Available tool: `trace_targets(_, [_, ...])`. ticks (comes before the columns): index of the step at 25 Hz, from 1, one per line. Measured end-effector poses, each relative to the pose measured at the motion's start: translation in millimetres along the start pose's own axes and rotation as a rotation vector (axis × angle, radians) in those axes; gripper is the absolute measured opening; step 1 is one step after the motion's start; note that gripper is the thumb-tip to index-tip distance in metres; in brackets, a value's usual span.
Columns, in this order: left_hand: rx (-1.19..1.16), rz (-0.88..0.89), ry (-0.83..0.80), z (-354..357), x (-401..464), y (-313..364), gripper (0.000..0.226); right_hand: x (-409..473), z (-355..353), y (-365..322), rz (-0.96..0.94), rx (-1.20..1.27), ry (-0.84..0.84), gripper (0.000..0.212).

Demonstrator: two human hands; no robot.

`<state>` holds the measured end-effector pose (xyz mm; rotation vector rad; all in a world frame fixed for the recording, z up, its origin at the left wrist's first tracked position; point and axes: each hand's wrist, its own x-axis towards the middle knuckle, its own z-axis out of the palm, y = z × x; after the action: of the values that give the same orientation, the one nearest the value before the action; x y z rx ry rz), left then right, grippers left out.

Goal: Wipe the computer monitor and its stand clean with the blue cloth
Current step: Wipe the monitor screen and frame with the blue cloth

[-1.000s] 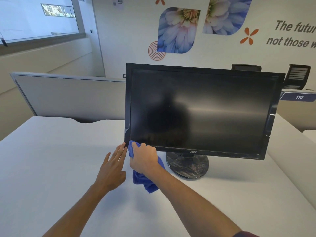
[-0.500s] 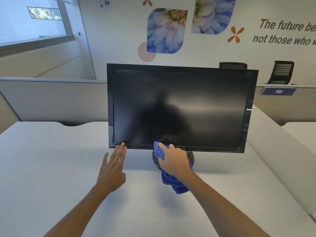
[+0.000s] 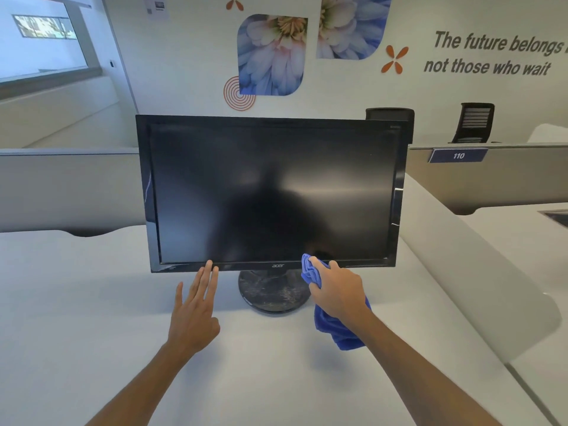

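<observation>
I see R hand [image 3: 338,290] gripping blue cloth [image 3: 310,272] on monitor [image 3: 273,192] bottom bezel, unwiped run lying rightward; L hand [image 3: 193,312] fingers straight, touching bezel left of logo.

**Soft, even light; wide-angle bend at the edges**

The room is bright with diffuse, cool light. Shadows are weak: a faint grey patch lies on the white desk [image 3: 92,302] just below the right hand [image 3: 336,295] and the blue cloth [image 3: 338,330] it grips, and another under the round stand [image 3: 273,292] between the two hands. Above the left hand [image 3: 193,312] the dark monitor [image 3: 273,195] screen shows a pale streak of glare up and to the right, beside a dim reflected silhouette. The window [image 3: 43,35] far up-left of the left hand is washed out. Straight lines bow toward the frame edges. Focus is fairly sharp overall, slightly soft at the borders.
</observation>
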<state>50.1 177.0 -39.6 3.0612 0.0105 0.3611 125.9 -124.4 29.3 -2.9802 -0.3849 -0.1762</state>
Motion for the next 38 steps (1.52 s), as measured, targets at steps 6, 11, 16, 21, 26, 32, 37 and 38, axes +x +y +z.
trace_targets(6, [-0.012,-0.013,0.017,3,1,5,0.113,-9,-4,65,0.107,-0.04,0.021,0.057])
trace_targets(11, [-0.014,-0.023,0.026,5,1,8,0.113,-18,-12,110,0.196,-0.101,0.059,0.055])
trace_targets(16, [-0.021,-0.036,0.037,7,1,13,0.112,-25,-11,135,0.291,-0.137,0.069,0.056])
trace_targets(21, [-0.03,-0.045,0.018,3,-1,16,0.111,-28,0,122,0.352,-0.111,0.079,0.062])
trace_targets(26, [0.027,-0.056,-0.021,-7,2,9,0.105,-35,5,110,0.426,-0.071,0.133,0.061])
trace_targets(32, [-0.007,-0.078,0.033,-28,11,9,0.094,-40,-14,97,0.424,0.281,0.407,0.05])
trace_targets(37, [0.005,-0.055,0.144,-59,31,0,0.092,-8,-75,55,0.334,0.928,0.487,0.026])
trace_targets(38, [0.001,-0.057,0.179,-67,37,-4,0.09,5,-88,44,0.364,1.154,0.446,0.023])
